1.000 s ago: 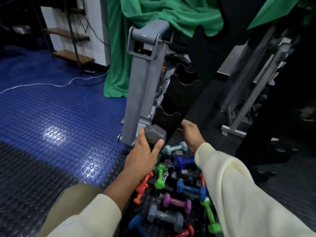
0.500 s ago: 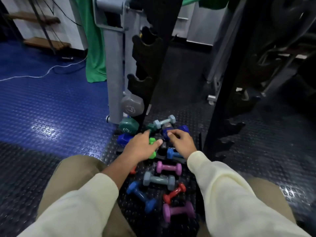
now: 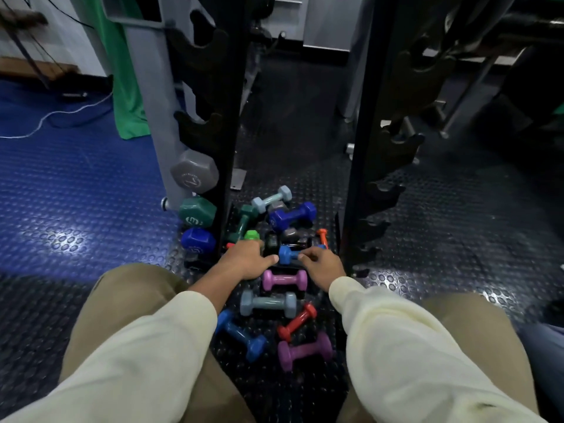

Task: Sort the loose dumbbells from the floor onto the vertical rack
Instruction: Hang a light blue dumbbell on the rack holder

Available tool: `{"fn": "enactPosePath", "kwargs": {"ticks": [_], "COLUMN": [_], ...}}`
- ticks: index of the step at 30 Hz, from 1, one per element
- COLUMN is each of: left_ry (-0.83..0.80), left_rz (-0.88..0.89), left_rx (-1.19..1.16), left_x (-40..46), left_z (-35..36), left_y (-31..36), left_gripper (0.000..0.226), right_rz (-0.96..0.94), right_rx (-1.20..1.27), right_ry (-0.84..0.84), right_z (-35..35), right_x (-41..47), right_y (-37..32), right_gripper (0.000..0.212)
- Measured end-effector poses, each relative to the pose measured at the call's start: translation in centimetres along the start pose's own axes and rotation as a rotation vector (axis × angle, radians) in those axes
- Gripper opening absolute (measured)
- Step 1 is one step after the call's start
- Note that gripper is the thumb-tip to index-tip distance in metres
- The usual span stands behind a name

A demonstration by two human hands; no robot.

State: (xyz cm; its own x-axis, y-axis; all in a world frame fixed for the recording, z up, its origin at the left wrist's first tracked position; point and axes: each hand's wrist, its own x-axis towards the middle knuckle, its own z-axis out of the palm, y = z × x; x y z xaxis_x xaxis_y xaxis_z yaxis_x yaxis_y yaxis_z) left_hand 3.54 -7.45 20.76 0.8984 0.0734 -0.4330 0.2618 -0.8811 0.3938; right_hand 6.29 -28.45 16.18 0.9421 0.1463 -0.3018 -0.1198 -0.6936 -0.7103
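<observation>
Grey dumbbell [image 3: 194, 173], in left hand a second ago, now seated in rack [image 3: 213, 123] cradle, left of centre, above dark green [image 3: 197, 212] and blue [image 3: 197, 241] heads already stacked. Both hands dropped back to floor pile, mid-frame. Left hand [image 3: 244, 262] rests on pile, fingers loose, gripping nothing I can make out. Right hand [image 3: 324, 264] pinches small blue dumbbell [image 3: 288, 254] by handle. One more racked; many loose ones remain.

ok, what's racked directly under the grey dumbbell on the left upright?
Below the grey dumbbell sits a dark green one, then a blue one. Only their end heads show; the black upright covers the handles. Anything lower is too dark to tell.
</observation>
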Motion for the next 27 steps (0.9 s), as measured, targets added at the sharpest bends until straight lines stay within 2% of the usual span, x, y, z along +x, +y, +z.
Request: {"fn": "enactPosePath", "kwargs": {"ticks": [5, 11, 15, 19, 27], "left_ry": [-0.056, -0.093, -0.107, -0.085, -0.086], "left_rz": [-0.01, 0.007, 0.005, -0.02, -0.039], "left_rx": [0.032, 0.02, 0.016, -0.027, -0.137], "left_x": [1.4, 2.9, 4.6, 6.8, 11.8], "left_z": [1.2, 2.1, 3.1, 4.0, 7.0], "left_y": [-1.1, -2.3, -2.7, -2.3, -1.2], "left_gripper": [0.071, 0.059, 0.06, 0.052, 0.052], "right_rz": [0.047, 0.085, 0.126, 0.192, 0.278], "right_rx": [0.017, 0.039, 0.058, 0.069, 0.103], "right_ry": [0.007, -0.001, -0.005, 0.026, 0.068], "right_z": [0.5, 1.6, 2.2, 3.3, 5.0], "right_x": [0.8, 2.7, 4.1, 5.7, 8.4], "right_y": [0.9, 1.6, 2.3, 3.3, 5.8], "right_gripper": [0.024, 0.025, 0.027, 0.03, 0.028]}}
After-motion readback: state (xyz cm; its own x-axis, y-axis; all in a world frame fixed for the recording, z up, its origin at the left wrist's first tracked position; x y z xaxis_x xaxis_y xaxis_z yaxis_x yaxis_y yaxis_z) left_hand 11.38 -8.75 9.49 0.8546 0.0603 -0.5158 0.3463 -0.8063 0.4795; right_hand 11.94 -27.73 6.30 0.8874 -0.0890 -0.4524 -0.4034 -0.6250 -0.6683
